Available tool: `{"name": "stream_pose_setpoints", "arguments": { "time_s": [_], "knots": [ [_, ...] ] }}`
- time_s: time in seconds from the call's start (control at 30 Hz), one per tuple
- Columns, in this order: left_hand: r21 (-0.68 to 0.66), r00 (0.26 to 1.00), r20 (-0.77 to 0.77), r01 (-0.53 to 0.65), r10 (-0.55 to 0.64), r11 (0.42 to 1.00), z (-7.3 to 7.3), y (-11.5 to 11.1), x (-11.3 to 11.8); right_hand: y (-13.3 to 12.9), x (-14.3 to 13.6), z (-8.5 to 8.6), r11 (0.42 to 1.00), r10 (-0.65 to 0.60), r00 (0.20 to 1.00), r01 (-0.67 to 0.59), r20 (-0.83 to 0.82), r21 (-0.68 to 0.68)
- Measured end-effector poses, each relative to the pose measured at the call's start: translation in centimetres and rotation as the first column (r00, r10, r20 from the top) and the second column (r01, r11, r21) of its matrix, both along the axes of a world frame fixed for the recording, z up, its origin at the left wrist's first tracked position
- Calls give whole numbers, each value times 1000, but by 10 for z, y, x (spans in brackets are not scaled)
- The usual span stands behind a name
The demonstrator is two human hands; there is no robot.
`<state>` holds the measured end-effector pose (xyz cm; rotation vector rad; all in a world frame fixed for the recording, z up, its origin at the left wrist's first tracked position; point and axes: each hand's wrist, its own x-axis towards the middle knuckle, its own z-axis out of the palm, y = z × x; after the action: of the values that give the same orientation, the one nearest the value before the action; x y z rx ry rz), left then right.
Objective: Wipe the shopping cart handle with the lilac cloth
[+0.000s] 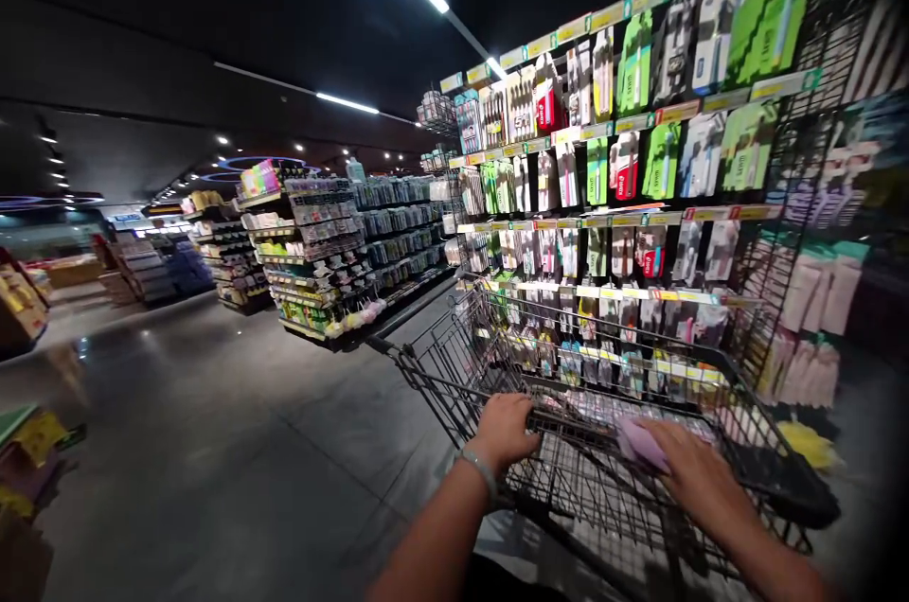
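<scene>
A black wire shopping cart (603,488) stands right in front of me. My left hand (503,432), with a band on its wrist, is closed on the cart's inner rail. My right hand (688,469) lies over a small pinkish-purple thing (643,444) at the same rail. Its fingers cover part of that thing, and its exact kind cannot be made out. Through the wires, blurred packages show low behind the rail; whether they lie in the cart or hang on the rack beyond is unclear.
Beyond the cart rises a rack of packaged toothbrushes (625,176) with price strips. Pale goods (838,290) hang at its right end. Further left stands another stocked shelf unit (305,252) along the grey floor (248,451). A colourful display (32,460) sits at the left edge.
</scene>
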<state>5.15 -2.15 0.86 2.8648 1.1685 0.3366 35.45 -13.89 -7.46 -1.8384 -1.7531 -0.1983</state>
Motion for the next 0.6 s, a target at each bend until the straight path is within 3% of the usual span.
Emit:
{"name": "stream_pose_setpoints", "arguments": {
  "time_s": [0.1, 0.17, 0.23, 0.33, 0.47, 0.6],
  "knots": [
    [7, 999, -16, 47, -46, 999, 1, 5, -9, 19, -50, 24, 988, 131, 990, -135, -49, -76],
    [26, 1000, 2, 12, -13, 1000, 0, 8, -20, 30, -62, 32, 970, 174, 975, -195, -140, -148],
    [54, 995, 51, -92, 90, 994, -4, 11, -37, 37, -56, 30, 947, 190, 959, -235, -209, -217],
    [83, 971, 111, -220, 211, 972, -8, 14, -61, 42, -30, 18, 952, 198, 956, -240, -217, -192],
    [86, 979, 68, -197, 191, 977, -5, 20, -76, 43, -14, 10, 965, 197, 964, -223, -180, -135],
    [41, 992, -36, -124, 125, 992, 4, 30, -75, 42, -19, 20, 962, 237, 955, -256, -181, -94]
  ]
}}
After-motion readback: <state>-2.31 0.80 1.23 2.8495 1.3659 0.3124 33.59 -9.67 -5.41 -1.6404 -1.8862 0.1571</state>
